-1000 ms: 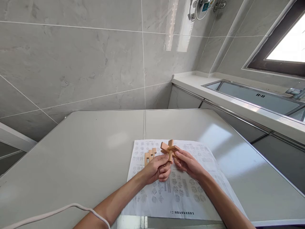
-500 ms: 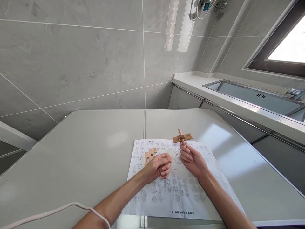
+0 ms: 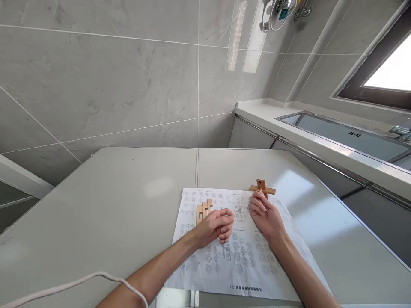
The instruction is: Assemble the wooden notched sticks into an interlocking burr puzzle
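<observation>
My right hand (image 3: 266, 214) grips some crossed wooden puzzle pieces (image 3: 261, 185) between thumb and fingers, above the far right part of a printed sheet (image 3: 247, 273). One piece stands upright and another runs across it; both bear dark marks. Closed in a loose curl, my left hand (image 3: 221, 226) shows nothing in its fingers. Beside it, several notched wooden puzzle pieces (image 3: 204, 209) are side by side on the sheet, their near ends partly hidden by that hand. Rows of small puzzle drawings and text cover the paper.
The sheet lies on a pale tabletop (image 3: 128, 205) with a seam down its middle. A white cable (image 3: 80, 280) crosses the left forearm. Behind is a grey tiled wall (image 3: 128, 85); to the right runs a counter with a sink (image 3: 346, 132).
My right hand has moved slightly right and turned the joined puzzle pieces, so an upright marked piece now faces me. My left hand has hardly moved. The view has shifted slightly.
</observation>
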Available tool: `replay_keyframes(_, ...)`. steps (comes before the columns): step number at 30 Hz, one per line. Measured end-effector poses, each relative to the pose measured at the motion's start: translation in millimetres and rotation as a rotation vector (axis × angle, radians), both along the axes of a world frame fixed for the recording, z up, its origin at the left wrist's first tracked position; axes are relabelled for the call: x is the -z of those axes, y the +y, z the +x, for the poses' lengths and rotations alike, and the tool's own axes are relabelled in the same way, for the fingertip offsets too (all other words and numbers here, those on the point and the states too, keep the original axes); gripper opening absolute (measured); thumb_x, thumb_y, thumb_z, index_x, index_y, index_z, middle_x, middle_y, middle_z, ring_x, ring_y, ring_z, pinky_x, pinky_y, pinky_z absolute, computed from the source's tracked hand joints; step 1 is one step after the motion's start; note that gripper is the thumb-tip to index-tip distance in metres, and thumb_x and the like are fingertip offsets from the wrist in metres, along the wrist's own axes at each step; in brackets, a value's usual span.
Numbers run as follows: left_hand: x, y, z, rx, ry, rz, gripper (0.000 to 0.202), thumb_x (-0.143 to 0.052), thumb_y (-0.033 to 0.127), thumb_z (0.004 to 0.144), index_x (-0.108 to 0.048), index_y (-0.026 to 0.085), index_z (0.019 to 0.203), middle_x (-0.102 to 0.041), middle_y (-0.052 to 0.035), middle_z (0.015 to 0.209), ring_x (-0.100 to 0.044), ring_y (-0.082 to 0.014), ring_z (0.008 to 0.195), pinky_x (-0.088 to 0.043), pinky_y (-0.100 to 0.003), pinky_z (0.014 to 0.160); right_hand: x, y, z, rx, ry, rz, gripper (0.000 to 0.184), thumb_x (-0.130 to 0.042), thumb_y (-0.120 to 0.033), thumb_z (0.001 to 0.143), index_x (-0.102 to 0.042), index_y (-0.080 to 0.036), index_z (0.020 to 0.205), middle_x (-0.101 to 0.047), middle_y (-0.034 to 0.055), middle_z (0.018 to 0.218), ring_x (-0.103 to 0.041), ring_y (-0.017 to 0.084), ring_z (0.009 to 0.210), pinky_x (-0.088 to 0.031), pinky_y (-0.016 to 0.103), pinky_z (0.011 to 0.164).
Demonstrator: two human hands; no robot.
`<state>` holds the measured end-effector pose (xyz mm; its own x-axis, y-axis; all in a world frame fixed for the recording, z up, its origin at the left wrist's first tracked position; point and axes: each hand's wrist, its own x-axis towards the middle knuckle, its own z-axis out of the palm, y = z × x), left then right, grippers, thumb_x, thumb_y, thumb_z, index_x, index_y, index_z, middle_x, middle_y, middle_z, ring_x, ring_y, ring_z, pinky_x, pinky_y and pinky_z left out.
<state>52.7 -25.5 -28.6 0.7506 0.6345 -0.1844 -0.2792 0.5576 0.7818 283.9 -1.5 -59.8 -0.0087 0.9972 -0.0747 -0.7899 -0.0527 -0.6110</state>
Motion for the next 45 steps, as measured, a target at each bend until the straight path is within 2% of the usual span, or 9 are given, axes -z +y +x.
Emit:
replay_keyframes(11,-4.0,-4.2,-0.8,0.012,0.033,-0.004,0.029,-0.074,0.037,0.092,-0.051,0.020,0.089,-0.040,0.0077,0.064,-0.040,-0.0077,0.052,-0.034,-0.022,0.051,-3.2,-0.4,3.0,0.029,0.066,0.009,0.020,-0.072,-0.014,0.094,-0.056,-0.026,0.099,-0.056,-0.0049,0.085,-0.034,0.006,0.049,-0.044,0.016,0.042)
replay_keyframes(19,-11.3,-4.9,-2.9,0.043,0.075,0.045,0.029,-0.074,0.038,0.092,-0.053,0.019,0.092,-0.041,0.0072,0.066,-0.042,-0.0079,0.053,-0.036,-0.023,0.053,-1.9,0.4,5.0,0.035,0.290,-0.070,0.019,-0.066,-0.009,0.097,-0.059,-0.024,0.106,-0.060,-0.0048,0.086,-0.043,0.004,0.050,-0.049,0.014,0.044)
replay_keyframes(26,-13.5,-6.1,-3.1,0.176,0.008,0.063,0.034,-0.079,0.041,0.086,-0.058,0.018,0.098,-0.047,0.0061,0.066,-0.047,-0.0081,0.052,-0.040,-0.023,0.050,-6.5,-0.4,0.2,0.003,0.172,-0.080,0.023,-0.075,-0.011,0.089,-0.063,-0.024,0.103,-0.055,-0.0057,0.081,-0.038,0.004,0.049,-0.046,0.014,0.043)
replay_keyframes(29,-15.9,-4.8,-7.7,0.189,-0.046,0.114,0.032,-0.076,0.042,0.088,-0.057,0.020,0.100,-0.042,0.0090,0.061,-0.045,-0.0079,0.042,-0.036,-0.020,0.040,-8.9,-1.6,-5.0,-0.021,-0.001,-0.070,0.019,-0.080,-0.021,0.088,-0.064,-0.024,0.098,-0.050,-0.0065,0.077,-0.033,0.004,0.048,-0.041,0.015,0.042)
replay_keyframes(33,-20.5,-0.3,-17.2,-0.028,0.010,0.308,0.025,-0.069,0.042,0.093,-0.056,0.020,0.092,-0.039,0.0110,0.052,-0.038,-0.0061,0.034,-0.028,-0.018,0.036,-10.8,-4.1,-13.9,-0.069,-0.238,-0.038,0.022,-0.081,-0.037,0.087,-0.068,-0.023,0.098,-0.054,-0.0041,0.080,-0.032,0.005,0.049,-0.033,0.020,0.041)
replay_keyframes(37,-28.1,6.0,-22.6,-0.525,0.274,0.504,0.029,-0.062,0.043,0.096,-0.050,0.021,0.081,-0.039,0.0091,0.055,-0.037,-0.0067,0.043,-0.037,-0.021,0.046,-12.1,-7.4,-20.2,-0.148,-0.400,-0.008,0.025,-0.081,-0.041,0.087,-0.068,-0.021,0.095,-0.057,-0.0023,0.081,-0.036,0.005,0.050,-0.030,0.023,0.045)
replay_keyframes(40,-31.6,13.9,-25.6,-0.808,0.618,0.648,0.031,-0.055,0.044,0.100,-0.053,0.022,0.078,-0.050,0.0040,0.066,-0.049,-0.0114,0.059,-0.048,-0.027,0.061,-14.3,-9.4,-23.0,-0.169,-0.469,0.004,0.028,-0.080,-0.045,0.087,-0.068,-0.021,0.094,-0.058,-0.0019,0.079,-0.037,0.006,0.051,-0.028,0.024,0.046)
replay_keyframes(42,-29.3,20.7,-28.8,-0.855,0.800,0.771,0.029,-0.052,0.043,0.101,-0.057,0.023,0.081,-0.062,-0.0009,0.081,-0.060,-0.0177,0.080,-0.053,-0.035,0.079,-15.8,-10.4,-24.2,-0.171,-0.500,0.009,0.029,-0.079,-0.046,0.087,-0.067,-0.021,0.093,-0.057,-0.0022,0.077,-0.037,0.007,0.050,-0.028,0.025,0.046)
replay_keyframes(45,-18.3,30.4,-34.7,-0.780,0.966,0.968,0.020,-0.053,0.039,0.100,-0.064,0.024,0.092,-0.071,-0.0048,0.106,-0.059,-0.0264,0.116,-0.048,-0.047,0.104,-17.2,-11.6,-24.7,-0.179,-0.543,0.012,0.028,-0.077,-0.047,0.089,-0.067,-0.021,0.093,-0.057,-0.0023,0.076,-0.036,0.008,0.051,-0.029,0.026,0.048)
